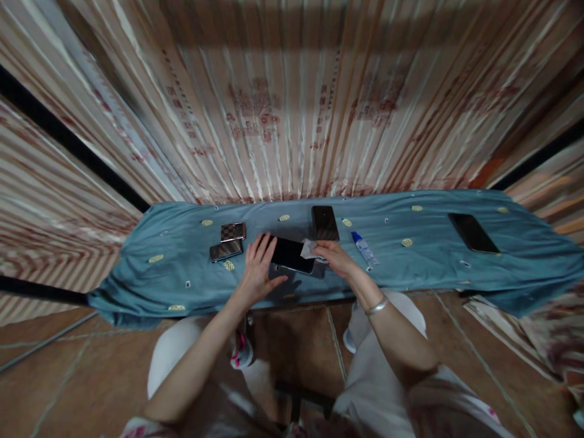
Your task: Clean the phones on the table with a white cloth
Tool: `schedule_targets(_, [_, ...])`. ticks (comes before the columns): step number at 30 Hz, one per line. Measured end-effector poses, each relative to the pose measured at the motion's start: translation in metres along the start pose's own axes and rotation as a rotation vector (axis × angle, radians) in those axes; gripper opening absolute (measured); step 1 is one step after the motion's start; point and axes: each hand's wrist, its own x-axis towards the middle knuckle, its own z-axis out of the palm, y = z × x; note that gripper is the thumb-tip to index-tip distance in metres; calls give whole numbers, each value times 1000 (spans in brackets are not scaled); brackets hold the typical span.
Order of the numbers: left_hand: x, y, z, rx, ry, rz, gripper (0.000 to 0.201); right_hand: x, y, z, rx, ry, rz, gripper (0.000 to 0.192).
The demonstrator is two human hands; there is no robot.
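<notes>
A black smartphone [288, 252] lies screen up on the teal cloth [182, 280]. My left hand [259, 267] rests at its left end, fingers stretched out over the edge and thumb apart. Pinched in my right hand [334, 254] is a small pale wiping cloth [309, 249], which touches the right end of the screen. Just behind, a dark, thicker phone-like device [325, 223] lies flat. To the right is a spray bottle with a blue cap [364, 248], lying on its side.
Left of my hands lie a checkered compact-like case [233, 232] and a small dark phone [226, 250]. A black tablet-like device [473, 232] sits far right. Behind the covered bench hangs a striped curtain [292, 121]; black poles slant at both sides.
</notes>
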Motion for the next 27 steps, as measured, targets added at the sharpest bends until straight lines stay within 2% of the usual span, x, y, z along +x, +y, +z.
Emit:
schedule_targets(3, [8, 4, -2, 39, -118, 25, 91, -2, -2, -6, -68, -70, -16, 14])
schedule_targets(7, [10, 3, 0, 18, -211, 27, 77, -2, -2, -9, -127, -129, -13, 12])
schedule_targets(11, [3, -3, 12, -25, -188, 17, 68, 1, -1, -11, -140, -131, 6, 11])
schedule_targets(15, [-2, -6, 23, -215, -139, -73, 65, 7, 1, -13, -108, -9, 13, 12])
schedule_targets(18, [-2, -5, 30, -447, -69, -251, 63, 14, 0, -12, 17, 106, -8, 14])
schedule_targets(21, [0, -5, 36, -795, 18, -557, 55, 19, -3, -9, 99, 164, -99, 19])
schedule_targets(24, [3, -3, 38, -1202, 10, -884, 52, 16, -3, 1, -57, 195, -248, 26])
schedule_targets(27, [6, 1, 35, -1464, -41, -1003, 61, 5, 3, 16, -359, 148, -378, 37])
